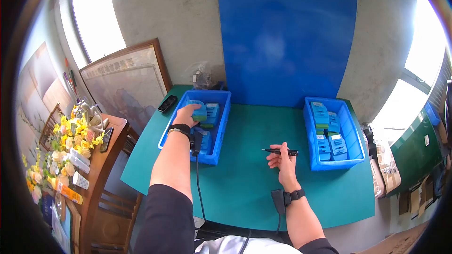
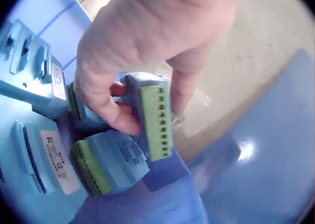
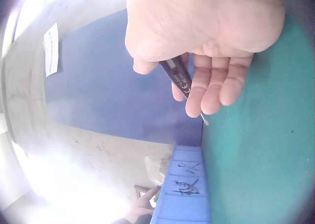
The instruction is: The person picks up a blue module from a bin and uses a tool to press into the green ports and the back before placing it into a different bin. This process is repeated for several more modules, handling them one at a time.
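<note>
A person at a green-topped table point(image 1: 245, 178) reaches the left hand point(image 1: 187, 115) into the blue bin point(image 1: 221, 127) at centre left of the frame, thumb and fingers pinched on a blue module point(image 2: 142, 113) with a green terminal strip. The wrist view shows the module held just above others of its kind point(image 2: 106, 165) that lie packed in the bin. The right hand point(image 1: 281, 160), at centre frame over the table, holds a slim black screwdriver point(image 1: 280, 151) between thumb and curled fingers, its tip pointing toward the left of the frame.

Lifting the module well likely means keeping the pinch on its blue body and off the green terminals, and raising it straight up so it does not snag its neighbours or the bin wall.

A second blue bin point(image 1: 354, 136) of similar modules stands at centre right. A dark handset point(image 1: 167, 103) lies beside the left bin, and a framed picture point(image 1: 127, 82) leans on the wall at upper left. A wooden side table point(image 1: 101, 164) with flowers point(image 1: 70, 136) fills the lower left. Wrist-camera cables trail across the table beneath both forearms.
</note>
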`<state>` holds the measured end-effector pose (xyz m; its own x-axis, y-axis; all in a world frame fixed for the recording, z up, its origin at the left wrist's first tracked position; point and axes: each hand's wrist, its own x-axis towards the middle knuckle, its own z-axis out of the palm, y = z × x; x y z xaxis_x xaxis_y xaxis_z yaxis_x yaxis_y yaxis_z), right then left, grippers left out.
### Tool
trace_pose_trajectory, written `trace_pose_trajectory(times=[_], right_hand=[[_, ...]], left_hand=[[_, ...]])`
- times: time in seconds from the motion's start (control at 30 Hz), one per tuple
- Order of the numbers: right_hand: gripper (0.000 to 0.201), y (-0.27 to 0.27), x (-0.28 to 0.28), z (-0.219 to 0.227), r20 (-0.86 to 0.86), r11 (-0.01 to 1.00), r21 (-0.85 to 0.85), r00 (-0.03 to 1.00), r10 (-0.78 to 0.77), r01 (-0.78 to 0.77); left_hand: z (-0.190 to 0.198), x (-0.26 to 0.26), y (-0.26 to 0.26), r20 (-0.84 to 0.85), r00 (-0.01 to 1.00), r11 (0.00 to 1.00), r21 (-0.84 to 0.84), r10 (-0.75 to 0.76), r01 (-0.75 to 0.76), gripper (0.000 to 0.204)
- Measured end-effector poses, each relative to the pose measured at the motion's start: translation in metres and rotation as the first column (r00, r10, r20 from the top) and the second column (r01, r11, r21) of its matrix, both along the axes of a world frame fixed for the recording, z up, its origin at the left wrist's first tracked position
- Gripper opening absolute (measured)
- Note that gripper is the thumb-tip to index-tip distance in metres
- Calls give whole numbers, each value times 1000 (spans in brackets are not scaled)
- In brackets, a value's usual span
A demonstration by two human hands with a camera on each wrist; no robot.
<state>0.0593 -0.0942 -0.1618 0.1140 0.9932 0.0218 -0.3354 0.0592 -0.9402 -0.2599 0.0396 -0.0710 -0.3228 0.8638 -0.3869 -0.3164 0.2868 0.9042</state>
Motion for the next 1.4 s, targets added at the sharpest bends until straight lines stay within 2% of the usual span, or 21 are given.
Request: trace_pose_trajectory(times=[0.1, 0.13, 0.23, 0.3, 0.33, 0.37, 0.43, 0.5, 0.63, 0.77, 0.9, 1.0, 1.1, 1.2, 1.3, 1.33, 1.4], right_hand=[[49, -1, 0, 0, -5, 1000, -2, 1000, -1, 1], [49, 0, -1, 0, -10, 1000, 0, 1000, -5, 5], [51, -1, 0, 2, 31, 1000, -12, 1000, 6, -6], [52, -2, 0, 1, 15, 1000, -12, 1000, 11, -11], [52, -2, 0, 1, 10, 1000, -12, 1000, 13, -13], [51, -3, 0, 2, -17, 1000, -9, 1000, 3, -3], [50, -4, 0, 4, -65, 1000, -5, 998, -14, 13], [55, -5, 3, 3, -91, 1000, -8, 995, -30, 29], [60, -7, 3, 3, -134, 997, 8, 988, -71, 73], [61, -6, 2, 8, -162, 993, 22, 980, -115, 120], [60, -7, 1, 10, -184, 989, 30, 973, -138, 146], [58, -9, 2, 11, -177, 988, 20, 974, -144, 150], [47, -11, 2, 17, -157, 985, 47, 975, -154, 163], [31, -17, 1, 26, -125, 970, 165, 980, -157, 176], [27, -30, -2, 35, -58, 935, 316, 987, -149, 160], [26, -33, -4, 37, -10, 926, 347, 988, -153, 147], [24, -41, -8, 40, 127, 906, 410, 976, -177, 110]], left_hand=[[-3, 4, 15, 279, 950, 989, -1, 143, -148, 36], [3, 4, 16, 437, 888, 989, -30, 142, -143, 29], [13, 22, -12, 587, 780, 951, 308, -218, 34, 27], [18, 40, -45, 530, 694, 853, 460, -488, 247, 29], [23, 63, -70, 507, 711, 847, 473, -486, 242, 35], [18, 75, -82, 528, 704, 870, 401, -475, 286, 42], [-7, 91, -98, 637, 410, 755, 507, -653, 415, 45], [-22, 114, -114, 719, 313, 768, 477, -621, 427, 49], [-55, 141, -121, 677, 471, 821, 413, -566, 394, 47], [-66, 143, -118, 798, 402, 878, 313, -450, 362, 38], [-64, 146, -124, 844, 396, 923, 265, -361, 277, 34], [-60, 145, -126, 880, 305, 921, 291, -364, 261, 33], [-71, 141, -124, 934, 141, 925, 288, -329, 249, 37], [-75, 138, -125, 938, 126, 918, 279, -324, 283, 38], [-72, 142, -128, 903, 272, 933, 276, -334, 229, 37], [-70, 143, -129, 832, 404, 922, 306, -381, 238, 33], [-67, 147, -131, 745, 534, 916, 326, -400, 232, 30]])
